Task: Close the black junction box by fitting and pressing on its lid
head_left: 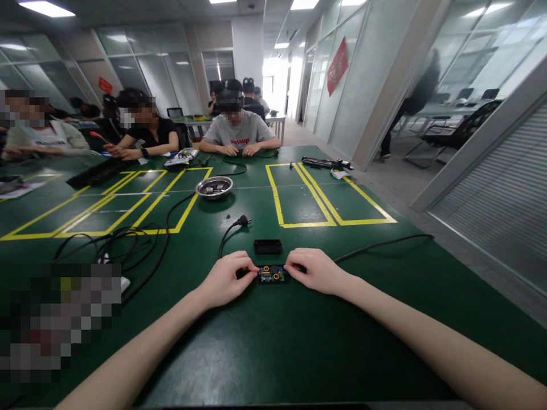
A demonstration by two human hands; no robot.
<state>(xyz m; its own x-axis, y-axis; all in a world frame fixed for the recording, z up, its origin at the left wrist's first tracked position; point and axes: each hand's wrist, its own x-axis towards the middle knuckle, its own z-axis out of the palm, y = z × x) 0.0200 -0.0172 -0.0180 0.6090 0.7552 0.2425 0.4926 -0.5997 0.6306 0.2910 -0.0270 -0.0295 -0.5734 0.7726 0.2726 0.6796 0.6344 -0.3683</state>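
A small open black power adapter (271, 275) with a circuit board and coils showing lies on the green table (273, 341) in front of me. My left hand (226, 278) pinches its left end with curled fingers. My right hand (314, 269) grips its right end, fingers bent. Just beyond it lies the adapter's black cover (268, 246), apart from both hands. A black cable runs from the left end to a plug (243, 220); another cable (384, 243) leads off to the right.
A metal bowl (214, 186) with small parts stands further back, among yellow tape rectangles (299, 196). Tangled black cables (119, 242) lie at the left. Three people sit at the far side of the table. A black tool (327, 163) lies at the far right.
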